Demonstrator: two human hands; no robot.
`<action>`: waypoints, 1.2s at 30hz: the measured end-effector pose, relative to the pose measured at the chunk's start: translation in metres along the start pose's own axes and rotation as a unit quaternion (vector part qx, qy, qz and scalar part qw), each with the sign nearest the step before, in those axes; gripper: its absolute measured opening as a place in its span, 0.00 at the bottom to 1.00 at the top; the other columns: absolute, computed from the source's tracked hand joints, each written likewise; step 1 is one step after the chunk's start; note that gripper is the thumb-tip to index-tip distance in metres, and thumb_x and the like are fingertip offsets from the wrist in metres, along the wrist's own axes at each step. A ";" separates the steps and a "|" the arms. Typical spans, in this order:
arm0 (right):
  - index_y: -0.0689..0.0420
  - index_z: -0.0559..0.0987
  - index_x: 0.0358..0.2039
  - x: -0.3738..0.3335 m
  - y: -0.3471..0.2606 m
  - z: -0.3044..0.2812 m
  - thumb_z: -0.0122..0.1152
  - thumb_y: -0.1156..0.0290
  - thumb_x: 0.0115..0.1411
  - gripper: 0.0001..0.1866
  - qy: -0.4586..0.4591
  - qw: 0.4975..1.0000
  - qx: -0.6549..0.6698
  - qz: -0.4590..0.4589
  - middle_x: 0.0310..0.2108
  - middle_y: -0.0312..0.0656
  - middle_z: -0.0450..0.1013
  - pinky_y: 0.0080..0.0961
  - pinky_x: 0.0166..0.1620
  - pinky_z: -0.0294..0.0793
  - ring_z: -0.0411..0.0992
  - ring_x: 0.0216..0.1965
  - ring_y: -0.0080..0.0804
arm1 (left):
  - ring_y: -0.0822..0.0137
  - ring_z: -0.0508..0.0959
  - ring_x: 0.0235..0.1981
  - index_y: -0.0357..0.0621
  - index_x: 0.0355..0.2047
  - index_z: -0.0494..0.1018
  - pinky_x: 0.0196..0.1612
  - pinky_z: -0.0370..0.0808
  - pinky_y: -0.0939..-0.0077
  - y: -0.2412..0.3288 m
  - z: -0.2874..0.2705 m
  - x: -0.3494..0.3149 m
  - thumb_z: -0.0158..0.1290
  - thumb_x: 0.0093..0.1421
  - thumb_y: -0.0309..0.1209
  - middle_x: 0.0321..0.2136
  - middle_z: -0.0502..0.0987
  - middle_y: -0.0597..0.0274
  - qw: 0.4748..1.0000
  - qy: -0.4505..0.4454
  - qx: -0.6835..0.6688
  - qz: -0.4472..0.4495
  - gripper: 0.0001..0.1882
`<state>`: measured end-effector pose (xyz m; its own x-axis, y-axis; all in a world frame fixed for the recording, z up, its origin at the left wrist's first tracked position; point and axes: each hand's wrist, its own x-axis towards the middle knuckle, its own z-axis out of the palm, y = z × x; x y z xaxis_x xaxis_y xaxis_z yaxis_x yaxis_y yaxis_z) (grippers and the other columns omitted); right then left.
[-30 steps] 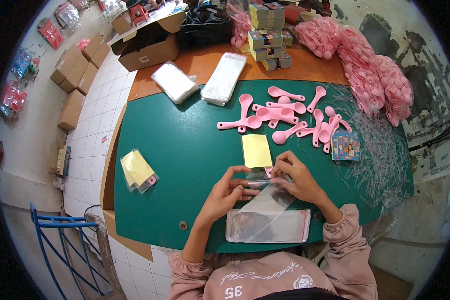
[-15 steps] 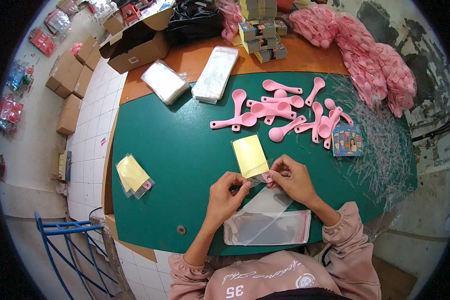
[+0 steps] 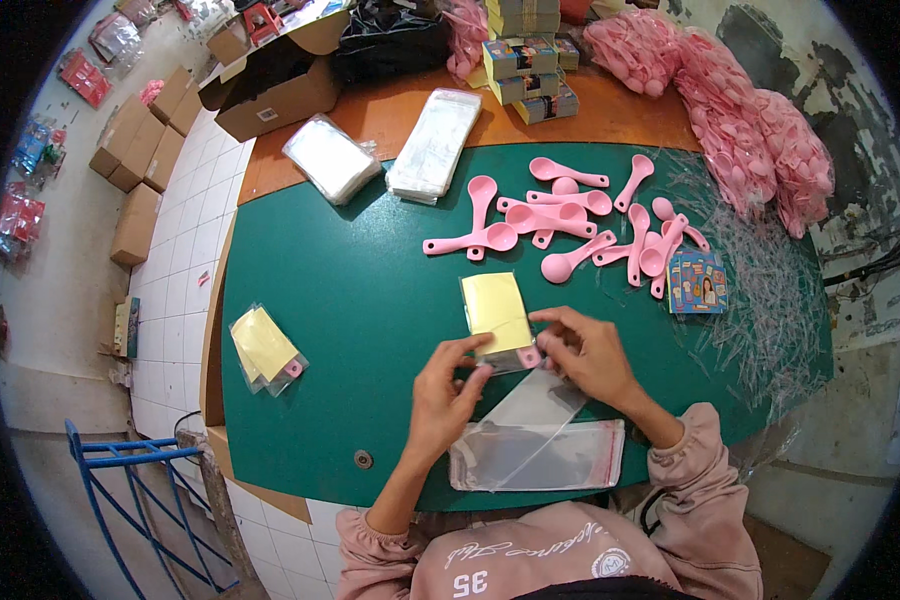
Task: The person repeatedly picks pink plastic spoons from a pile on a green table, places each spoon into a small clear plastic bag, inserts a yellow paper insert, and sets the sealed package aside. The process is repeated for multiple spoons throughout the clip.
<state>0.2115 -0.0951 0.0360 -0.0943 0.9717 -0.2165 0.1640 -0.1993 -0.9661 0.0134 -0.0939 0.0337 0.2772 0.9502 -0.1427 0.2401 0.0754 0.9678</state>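
Observation:
A clear plastic bag holding a yellow card (image 3: 497,310) lies on the green table in front of me, a pink spoon handle (image 3: 528,356) showing at its lower right corner. My left hand (image 3: 446,392) rests fingertips on the bag's lower left part, thumb apart from them. Beside the bag's right edge is my right hand (image 3: 592,358), slightly blurred, index finger stretched out and apart from the thumb. Just below my hands, a stack of clear bags (image 3: 545,458) lies near the table's edge, with one loose bag slanting up from it.
Pink measuring spoons (image 3: 560,215) lie scattered beyond, beside a stack of blue printed cards (image 3: 697,283). Filled packets (image 3: 266,347) sit at left. Clear film strips (image 3: 760,310) cover the right side. Bag bundles (image 3: 435,145), card stacks (image 3: 525,65) and a cardboard box (image 3: 280,100) stand farther back.
Both hands have loosened from a pinch at the bag's lower edge. My left fingers have moved onto the yellow card, and my right index finger has stretched out along the right edge.

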 end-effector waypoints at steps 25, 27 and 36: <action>0.55 0.69 0.32 0.081 0.012 -0.063 0.56 0.78 0.40 0.15 0.002 0.801 -0.532 -0.274 0.37 0.41 0.66 0.36 0.39 0.56 0.60 0.43 0.41 | 0.56 0.72 0.35 0.40 0.42 0.64 0.34 0.71 0.65 0.007 0.054 0.011 0.57 0.46 0.27 0.33 0.67 0.52 0.913 -0.091 0.341 0.206 0.22; 0.55 0.69 0.31 0.081 0.012 -0.066 0.56 0.78 0.40 0.14 -0.004 0.809 -0.524 -0.266 0.37 0.41 0.66 0.36 0.39 0.56 0.60 0.43 0.41 | 0.56 0.73 0.33 0.40 0.41 0.64 0.34 0.71 0.65 0.006 0.051 0.015 0.57 0.45 0.25 0.32 0.67 0.52 0.931 -0.106 0.277 0.215 0.22; 0.55 0.76 0.35 0.058 -0.038 -0.119 0.58 0.78 0.46 0.12 0.031 0.972 -0.114 -0.201 0.43 0.39 0.68 0.26 0.50 0.62 0.65 0.47 0.32 | 0.65 0.74 0.26 0.40 0.43 0.65 0.33 0.71 0.71 0.009 0.039 0.019 0.57 0.45 0.23 0.24 0.73 0.59 0.967 -0.143 0.137 0.158 0.24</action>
<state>0.3170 -0.0159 0.0766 -0.1369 0.9725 0.1886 0.3402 0.2250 -0.9130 0.0568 -0.0864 0.0314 0.6140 0.7869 0.0612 0.3284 -0.3253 0.8868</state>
